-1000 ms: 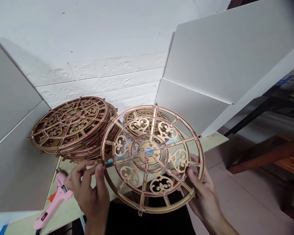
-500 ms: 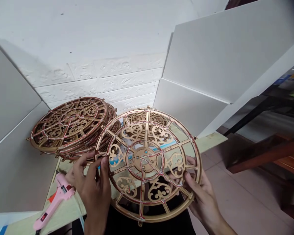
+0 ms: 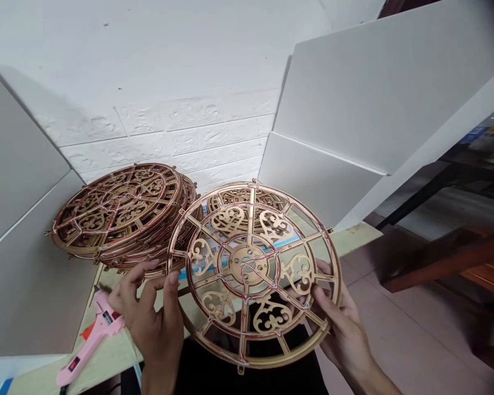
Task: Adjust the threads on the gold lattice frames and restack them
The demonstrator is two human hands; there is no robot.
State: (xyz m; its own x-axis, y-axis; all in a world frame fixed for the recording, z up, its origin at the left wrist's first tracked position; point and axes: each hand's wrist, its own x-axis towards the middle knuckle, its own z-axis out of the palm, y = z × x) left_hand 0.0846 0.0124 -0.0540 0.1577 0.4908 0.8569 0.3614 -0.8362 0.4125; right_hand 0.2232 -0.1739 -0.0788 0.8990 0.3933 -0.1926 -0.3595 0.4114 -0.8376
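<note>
The openwork disc (image 3: 247,265) at six o'clock is showing a satin gold painted finish, its base material hard to tell, streaked with glossy red lines. The hot glue gun (image 3: 102,327) at seven o'clock is gleaming in smooth pink plastic. The brick-pattern wall panel (image 3: 168,137) at twelve is looking matt white and embossed, while the wooden bench (image 3: 448,258) at three is shining with reddish-brown varnish.

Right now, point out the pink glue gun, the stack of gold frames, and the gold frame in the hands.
Pink hot glue gun (image 3: 91,343): head view, on its pink body.
Stack of gold frames (image 3: 121,206): head view, on the top frame's central hub.
Held gold frame (image 3: 247,265): head view, on its central hub plate.
</note>
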